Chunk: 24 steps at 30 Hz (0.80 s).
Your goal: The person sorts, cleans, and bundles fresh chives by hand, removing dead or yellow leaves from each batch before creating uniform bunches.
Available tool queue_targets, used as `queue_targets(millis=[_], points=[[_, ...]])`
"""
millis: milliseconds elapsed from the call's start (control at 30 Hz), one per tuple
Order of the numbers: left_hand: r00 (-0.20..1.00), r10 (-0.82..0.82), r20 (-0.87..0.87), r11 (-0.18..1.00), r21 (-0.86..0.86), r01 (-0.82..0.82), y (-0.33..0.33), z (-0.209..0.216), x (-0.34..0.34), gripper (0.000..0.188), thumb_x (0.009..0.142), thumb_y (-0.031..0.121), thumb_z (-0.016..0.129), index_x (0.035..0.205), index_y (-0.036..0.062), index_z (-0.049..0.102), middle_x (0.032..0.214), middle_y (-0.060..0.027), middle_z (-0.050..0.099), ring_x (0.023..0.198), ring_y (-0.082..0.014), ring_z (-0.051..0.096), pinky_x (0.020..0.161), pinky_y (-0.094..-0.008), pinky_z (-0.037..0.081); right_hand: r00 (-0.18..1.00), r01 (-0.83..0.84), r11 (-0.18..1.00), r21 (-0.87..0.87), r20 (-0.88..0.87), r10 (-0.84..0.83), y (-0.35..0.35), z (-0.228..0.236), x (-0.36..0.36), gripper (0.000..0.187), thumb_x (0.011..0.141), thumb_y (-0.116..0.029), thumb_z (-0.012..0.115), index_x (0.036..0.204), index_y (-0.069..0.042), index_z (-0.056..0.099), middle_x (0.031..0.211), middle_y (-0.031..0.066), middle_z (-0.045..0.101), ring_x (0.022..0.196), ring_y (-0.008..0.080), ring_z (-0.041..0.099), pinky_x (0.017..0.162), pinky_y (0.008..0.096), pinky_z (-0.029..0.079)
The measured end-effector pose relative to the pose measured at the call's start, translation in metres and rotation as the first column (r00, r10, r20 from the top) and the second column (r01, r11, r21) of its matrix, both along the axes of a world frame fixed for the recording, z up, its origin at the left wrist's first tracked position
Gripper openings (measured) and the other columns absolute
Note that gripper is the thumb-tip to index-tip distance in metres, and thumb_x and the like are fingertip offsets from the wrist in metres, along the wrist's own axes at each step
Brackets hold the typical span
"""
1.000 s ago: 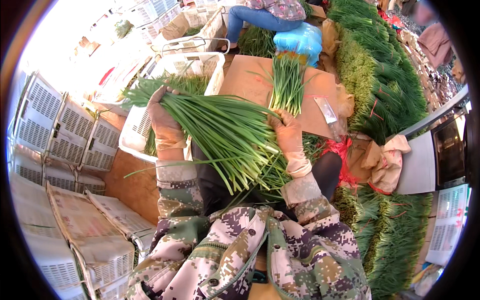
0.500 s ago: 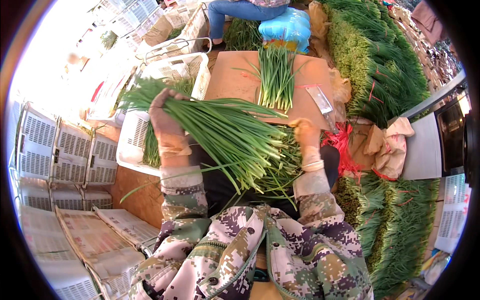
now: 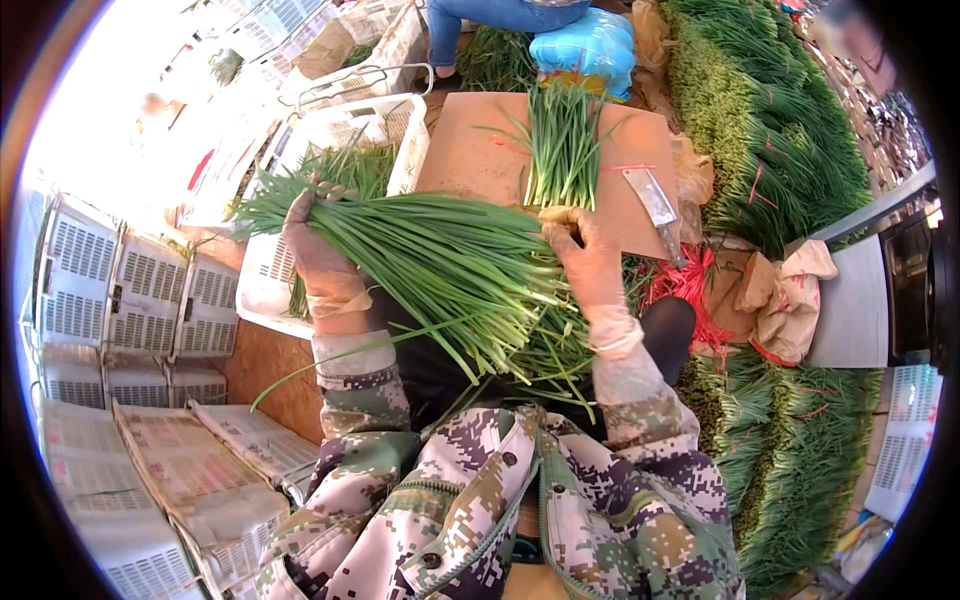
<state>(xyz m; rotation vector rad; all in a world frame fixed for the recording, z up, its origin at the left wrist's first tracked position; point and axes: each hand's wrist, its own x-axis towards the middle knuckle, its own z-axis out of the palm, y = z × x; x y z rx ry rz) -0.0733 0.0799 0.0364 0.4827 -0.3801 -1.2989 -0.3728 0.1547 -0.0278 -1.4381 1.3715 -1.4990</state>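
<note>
Both gloved hands are gripping a long bundle of green chives (image 3: 440, 265): left hand (image 3: 320, 250) clamped near the tips, right hand (image 3: 585, 262) closing round it, seemingly gathering stalks.

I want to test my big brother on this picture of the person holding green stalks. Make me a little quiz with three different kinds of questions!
1. True or false: both hands grip the big bunch of green chives.
2. What lies on the brown board beside the small chive bundle? A) a cleaver B) a spoon C) a cup
3. Fill in: the white crate sits on the person's ____ side.

Key: 1. True: left hand and right hand both hold it. 2. A, the cleaver. 3. left.
</note>
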Motion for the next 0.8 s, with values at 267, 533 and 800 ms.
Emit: queue_targets(millis=[267,533,800], points=[[0.997,0.055,0.056,0.99,0.125,-0.062,-0.041,0.027,-0.008,0.011,0.093,0.008,0.051,0.084,0.0023,0.054,0.074,-0.0099,0.058,0.066,-0.0247,0.057,0.066,-0.0393,0.052,0.97,0.228,0.838,0.495,-0.038,-0.241,-0.006,-0.103,-0.095,0.021,0.095,-0.024,0.063,0.097,-0.006,0.073,0.07,0.0057,0.068,0.061,0.0141,0.062,0.059,0.0322,0.049],[0.999,0.017,0.027,0.987,0.158,-0.021,-0.079,0.038,-0.013,0.006,0.09,0.001,0.054,0.085,-0.001,0.053,0.073,-0.0133,0.057,0.063,-0.0287,0.059,0.062,-0.0429,0.053,0.762,0.033,0.978,-0.207,-0.627,-0.159,0.048,0.047,-0.014,0.077,0.084,-0.042,0.076,0.143,-0.002,0.046,0.126,0.0175,0.061,0.11,0.0306,0.062,0.091,0.0391,0.049],[0.996,-0.013,0.088,0.997,0.08,0.006,-0.083,0.052,-0.096,0.012,0.081,-0.01,0.059,0.088,-0.0052,0.051,0.07,-0.0157,0.059,0.052,-0.0291,0.06,0.045,-0.0418,0.052,0.706,0.033,0.969,-0.245,-0.68,-0.196,-0.032,0.075,0.065,0.114,0.059,-0.038,0.091,0.148,0.003,0.032,0.134,0.0226,0.054,0.119,0.0368,0.055,0.099,0.0451,0.044]])
